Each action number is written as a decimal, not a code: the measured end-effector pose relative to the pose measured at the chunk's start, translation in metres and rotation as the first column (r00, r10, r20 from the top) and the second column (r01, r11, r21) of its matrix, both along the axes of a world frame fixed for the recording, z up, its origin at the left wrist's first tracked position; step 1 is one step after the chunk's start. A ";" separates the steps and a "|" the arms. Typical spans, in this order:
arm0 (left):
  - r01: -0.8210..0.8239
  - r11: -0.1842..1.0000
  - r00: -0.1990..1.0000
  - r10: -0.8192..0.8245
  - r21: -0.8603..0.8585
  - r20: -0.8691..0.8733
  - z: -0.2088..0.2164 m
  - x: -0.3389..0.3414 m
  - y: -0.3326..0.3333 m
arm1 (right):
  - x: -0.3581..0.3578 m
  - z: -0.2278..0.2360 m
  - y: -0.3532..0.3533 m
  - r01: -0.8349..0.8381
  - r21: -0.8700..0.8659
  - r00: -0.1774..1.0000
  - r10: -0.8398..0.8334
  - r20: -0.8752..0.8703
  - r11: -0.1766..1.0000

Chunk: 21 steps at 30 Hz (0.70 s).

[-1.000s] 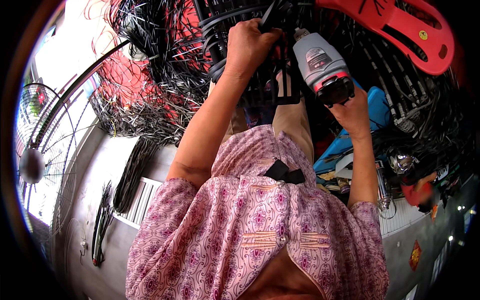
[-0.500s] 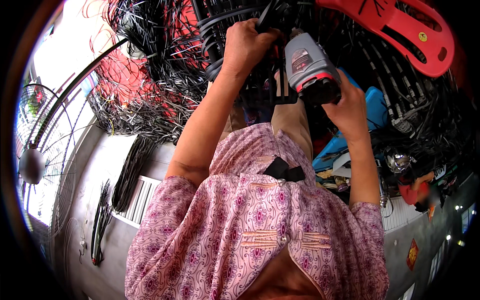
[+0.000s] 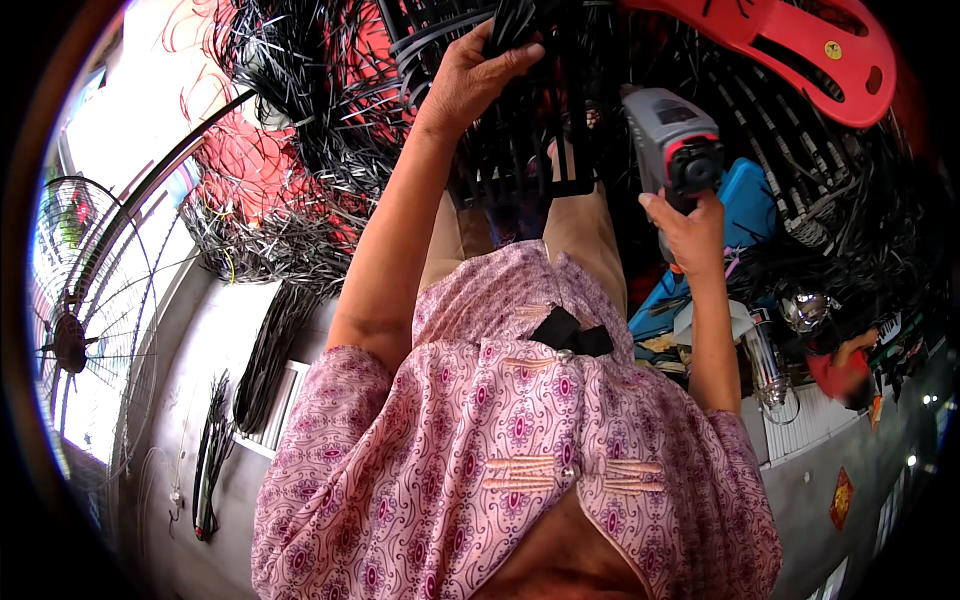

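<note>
My left hand (image 3: 470, 82) is closed on black flat plastic strips (image 3: 513, 22), the thumb lying across them. Just below and around it stands a dark frame (image 3: 572, 187) with black bars, in front of my knees. My right hand (image 3: 693, 232) grips the handle of a grey and red power drill (image 3: 668, 125). The drill is held to the right of the frame, apart from it, its rear end turned toward me. Its tip is hard to make out against the dark background.
Heaps of black strips (image 3: 290, 235) lie at the left over red material. On the right are a red plastic piece with slots (image 3: 820, 60), a blue object (image 3: 748, 200) and bundled black strips (image 3: 800, 150). A fan (image 3: 70, 340) stands far left. A person in red (image 3: 835, 375) is at the right.
My right hand has drawn the drill away from the frame, to the right, and turned it. My left hand has shifted slightly left and up, still on the black strips.
</note>
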<state>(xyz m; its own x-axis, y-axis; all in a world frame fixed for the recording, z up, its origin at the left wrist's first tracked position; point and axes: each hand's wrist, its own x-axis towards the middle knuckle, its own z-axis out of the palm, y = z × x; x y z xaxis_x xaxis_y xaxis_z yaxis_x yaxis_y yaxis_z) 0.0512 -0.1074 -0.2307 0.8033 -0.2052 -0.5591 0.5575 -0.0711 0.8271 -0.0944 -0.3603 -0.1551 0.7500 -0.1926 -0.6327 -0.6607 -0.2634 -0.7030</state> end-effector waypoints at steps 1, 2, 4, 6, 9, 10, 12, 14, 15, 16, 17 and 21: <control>0.045 0.998 0.997 -0.048 -0.039 -0.058 -0.002 0.000 0.008 | -0.010 -0.003 -0.008 0.038 0.028 0.996 -0.036 -0.078 0.999; 0.087 0.994 0.996 -0.088 -0.073 -0.015 0.000 0.002 0.010 | -0.016 -0.004 -0.012 0.081 0.052 0.985 -0.072 -0.154 0.995; 0.144 0.983 0.989 -0.138 -0.112 0.053 0.001 0.003 0.011 | -0.023 -0.002 -0.011 0.147 0.069 0.978 -0.135 -0.158 0.987; 0.174 0.976 0.981 -0.161 -0.129 0.104 -0.003 0.003 0.010 | -0.034 -0.005 -0.017 0.195 0.081 0.967 -0.178 -0.185 0.977; 0.194 0.972 0.981 -0.195 -0.133 0.011 -0.003 0.006 0.016 | -0.038 -0.003 -0.019 0.212 0.048 0.964 -0.201 -0.175 0.976; 0.181 0.976 0.983 -0.180 -0.118 0.023 -0.004 0.005 0.015 | -0.039 -0.004 -0.020 0.211 0.034 0.963 -0.202 -0.179 0.977; 0.151 0.984 0.988 -0.147 -0.090 0.047 -0.005 0.003 0.012 | -0.037 -0.002 -0.020 0.191 0.023 0.969 -0.184 -0.165 0.981; 0.196 0.980 0.979 -0.194 -0.030 0.069 -0.004 0.003 0.015 | -0.036 -0.003 -0.022 0.163 0.011 0.976 -0.159 -0.150 0.987; 0.195 0.981 0.979 -0.193 -0.011 0.071 -0.004 0.001 0.016 | -0.035 -0.005 -0.024 0.144 0.005 0.980 -0.142 -0.142 0.990; 0.191 0.982 0.979 -0.191 0.009 0.074 -0.003 0.000 0.017 | -0.035 -0.005 -0.025 0.125 -0.002 0.983 -0.124 -0.135 0.992; 0.140 0.989 0.985 -0.144 0.043 0.091 0.002 -0.003 0.016 | -0.034 -0.004 -0.023 0.154 0.000 0.982 -0.153 -0.114 0.988; -0.159 0.986 0.973 0.148 0.046 0.175 0.014 -0.024 0.034 | -0.035 -0.006 -0.024 0.213 0.042 0.973 -0.207 -0.102 0.976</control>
<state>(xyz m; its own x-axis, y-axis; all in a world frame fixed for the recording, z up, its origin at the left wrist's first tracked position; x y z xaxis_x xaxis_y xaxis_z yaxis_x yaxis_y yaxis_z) 0.0268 -0.0734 -0.2162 0.9070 -0.0427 -0.4190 0.4171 -0.0474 0.9076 -0.1290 -0.3838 -0.1610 0.6316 -0.3040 -0.7132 -0.7624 -0.0761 -0.6427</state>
